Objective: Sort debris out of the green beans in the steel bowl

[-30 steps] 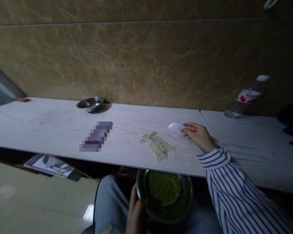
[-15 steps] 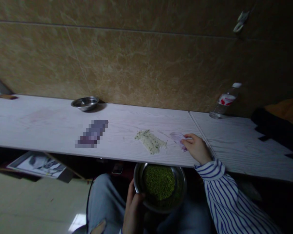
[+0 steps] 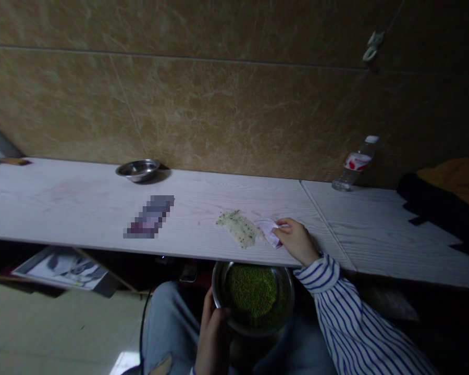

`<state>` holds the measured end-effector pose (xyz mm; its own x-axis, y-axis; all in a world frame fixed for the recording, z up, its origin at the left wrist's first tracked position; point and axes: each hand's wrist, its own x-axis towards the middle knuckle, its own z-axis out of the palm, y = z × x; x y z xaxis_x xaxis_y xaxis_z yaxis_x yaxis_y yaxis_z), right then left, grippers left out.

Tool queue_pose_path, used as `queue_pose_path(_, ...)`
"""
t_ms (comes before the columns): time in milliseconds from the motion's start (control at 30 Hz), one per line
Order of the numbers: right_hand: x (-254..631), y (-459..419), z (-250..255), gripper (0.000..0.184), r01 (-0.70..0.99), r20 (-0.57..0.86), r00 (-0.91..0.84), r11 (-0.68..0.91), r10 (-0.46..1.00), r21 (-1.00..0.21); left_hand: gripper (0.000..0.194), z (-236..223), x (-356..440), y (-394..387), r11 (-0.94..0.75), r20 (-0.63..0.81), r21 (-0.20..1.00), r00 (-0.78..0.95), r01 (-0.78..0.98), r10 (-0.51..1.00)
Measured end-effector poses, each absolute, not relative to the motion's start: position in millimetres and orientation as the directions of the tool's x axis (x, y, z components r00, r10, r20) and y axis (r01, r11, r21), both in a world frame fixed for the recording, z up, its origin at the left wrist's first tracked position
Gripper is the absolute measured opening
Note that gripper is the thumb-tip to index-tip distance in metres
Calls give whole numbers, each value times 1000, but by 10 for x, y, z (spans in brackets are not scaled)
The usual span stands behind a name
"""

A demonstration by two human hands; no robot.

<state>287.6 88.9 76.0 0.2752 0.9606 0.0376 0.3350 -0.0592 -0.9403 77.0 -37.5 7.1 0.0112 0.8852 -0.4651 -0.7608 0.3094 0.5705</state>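
My left hand [image 3: 214,333] is closed on the rim of a steel bowl [image 3: 292,299] at my lap, under the table's front edge. Small green beans [image 3: 253,291] cover the bowl's bottom. Over the table, my right hand [image 3: 295,239] pinches a thin pale purple sheet [image 3: 269,232] with a curved edge; whether it is paper, plastic or cloth I cannot tell. The sheet's left edge meets a flat spread of whitish grains [image 3: 240,229], rice-like, with dark green bits among them.
A shallow steel dish [image 3: 138,171] stands at the back left, and a blurred-out flat object [image 3: 150,216] lies before it. At the back right are a plastic bottle [image 3: 354,164] and dark and orange fabric [image 3: 445,198]. A tiled wall [image 3: 219,114] bounds the white table [image 3: 62,208].
My right hand has moved left with the purple sheet, from beside the grains to their right edge. The left hand still grips the bowl. The view has shifted slightly.
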Motion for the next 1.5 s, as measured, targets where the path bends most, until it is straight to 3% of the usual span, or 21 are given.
queue_pose_path(533,2707,887,814,17,228,-9,182,-51,983,-972,64,53,736,-343,306,-465,597,-9,-742,885)
queue_pose_path(933,2636,899,845,18,262,-6,140,-43,990,-964,78,118,617,-298,287,-493,677,-127,-678,861)
queue_pose_path(1500,2523,887,840,22,284,12,132,-26,991,-959,65,202,511,-329,276,-492,742,-217,-611,843)
